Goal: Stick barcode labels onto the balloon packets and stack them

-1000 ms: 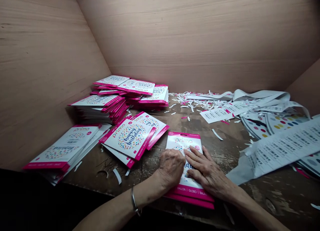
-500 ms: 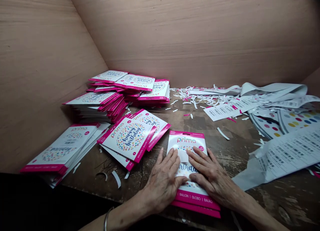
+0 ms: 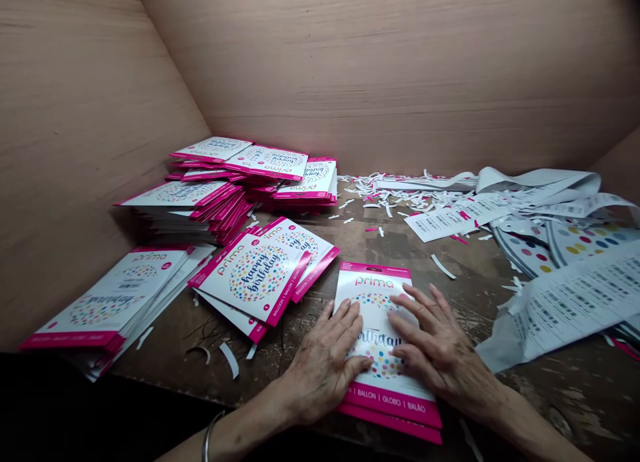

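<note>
A pink-and-white "prima" balloon packet (image 3: 377, 375) lies on another packet near the table's front edge. A white label (image 3: 369, 317) covers part of its printed circle. My left hand (image 3: 327, 362) rests flat on the packet's left side, fingers spread, fingertips beside the label. Over the right side is my right hand (image 3: 435, 342), its fingers apart and slightly raised; whether they touch the packet is hard to tell. Neither hand grips anything. Left of my hands, more packets (image 3: 260, 275) overlap at an angle.
Packet stacks (image 3: 190, 209) stand at the back left, with another fanned stack (image 3: 110, 302) at the front left. Barcode label sheets (image 3: 570, 302) cover the right side. Paper scraps (image 3: 385, 192) litter the back. Wooden panels (image 3: 350, 75) enclose the table.
My right hand has lifted and shifted slightly right, off the label, uncovering more of the packet's print. My left hand has stayed nearly in place. The view has shifted slightly.
</note>
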Demonstrator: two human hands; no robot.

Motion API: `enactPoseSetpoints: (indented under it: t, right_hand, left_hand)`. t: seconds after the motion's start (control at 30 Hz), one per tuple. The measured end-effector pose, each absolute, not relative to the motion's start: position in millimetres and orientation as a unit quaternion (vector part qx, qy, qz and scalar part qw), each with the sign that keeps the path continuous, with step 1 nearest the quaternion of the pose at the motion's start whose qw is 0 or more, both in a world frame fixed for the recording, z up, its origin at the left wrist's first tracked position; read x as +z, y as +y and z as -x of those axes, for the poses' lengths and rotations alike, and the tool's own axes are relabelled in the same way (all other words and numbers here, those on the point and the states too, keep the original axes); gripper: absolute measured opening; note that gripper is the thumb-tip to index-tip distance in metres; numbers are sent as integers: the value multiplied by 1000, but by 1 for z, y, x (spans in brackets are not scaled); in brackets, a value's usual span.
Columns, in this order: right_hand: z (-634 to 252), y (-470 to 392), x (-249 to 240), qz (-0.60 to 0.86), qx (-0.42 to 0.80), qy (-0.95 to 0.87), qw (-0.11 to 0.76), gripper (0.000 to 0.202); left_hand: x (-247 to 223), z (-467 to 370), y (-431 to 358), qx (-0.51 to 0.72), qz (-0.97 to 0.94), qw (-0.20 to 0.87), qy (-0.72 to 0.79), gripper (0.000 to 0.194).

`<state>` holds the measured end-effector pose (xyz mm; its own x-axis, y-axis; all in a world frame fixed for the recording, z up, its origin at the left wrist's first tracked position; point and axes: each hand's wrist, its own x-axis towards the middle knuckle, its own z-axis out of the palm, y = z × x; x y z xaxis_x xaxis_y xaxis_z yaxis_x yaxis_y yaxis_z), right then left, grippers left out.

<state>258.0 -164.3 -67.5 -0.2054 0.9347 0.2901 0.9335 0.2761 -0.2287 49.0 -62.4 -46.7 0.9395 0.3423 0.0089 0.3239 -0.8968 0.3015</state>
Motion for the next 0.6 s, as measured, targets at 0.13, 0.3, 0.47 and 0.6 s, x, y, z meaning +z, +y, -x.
enactPoseSetpoints:
  t: [0.13,0.3,0.47,0.6]
  right_hand:
    - [-270,-172,-69,562,78,-812,139,45]
    - [-270,-174,-72,578,133,-793,139,48]
    - [-267,-173,-73,580,133,-793,126,47]
    - [-265,-175,-78,582,92,-798,128,50]
  left_hand:
    - [-49,-48,-65,41,-972,160,169,49]
    - [-54,-46,-62,65,-970,186,145,48]
    - [-56,-45,-59,86,-967,207,121,47]
    - [-61,-44,-61,122,-963,206,126,50]
